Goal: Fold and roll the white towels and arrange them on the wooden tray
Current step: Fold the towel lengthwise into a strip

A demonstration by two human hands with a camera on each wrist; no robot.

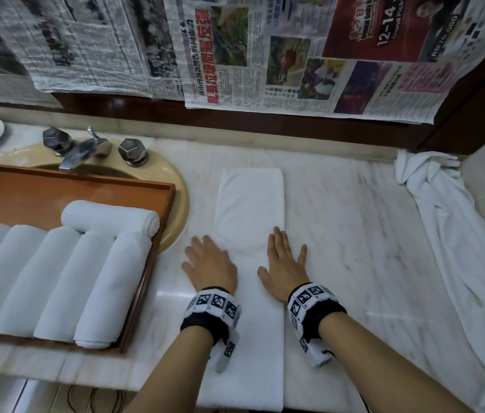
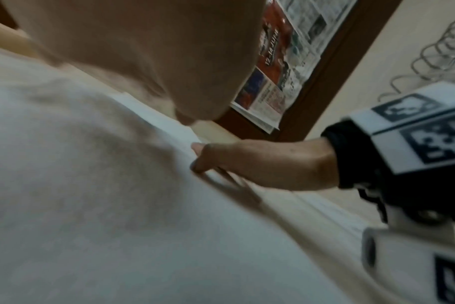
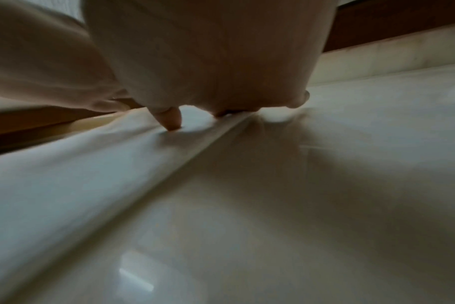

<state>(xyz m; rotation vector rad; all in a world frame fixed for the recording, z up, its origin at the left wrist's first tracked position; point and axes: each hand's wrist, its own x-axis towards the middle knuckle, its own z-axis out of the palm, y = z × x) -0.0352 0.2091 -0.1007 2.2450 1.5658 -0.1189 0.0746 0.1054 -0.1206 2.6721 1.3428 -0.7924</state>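
Folded towel [image 1: 248, 222] lay as a long strip on the marble counter [image 1: 354, 234], right of the wooden tray [image 1: 86, 189] | left hand [image 1: 210, 265] flat, fingers spread, apparently over the strip's left edge | right hand [image 1: 284, 263] flat, spread on its right edge | five rolled towels [image 1: 56, 278] lay in the tray.

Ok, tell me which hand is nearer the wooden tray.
Left. The left hand lies flat at the folded towel's left edge, just right of the wooden tray; the right hand presses the towel's right edge, farther away.
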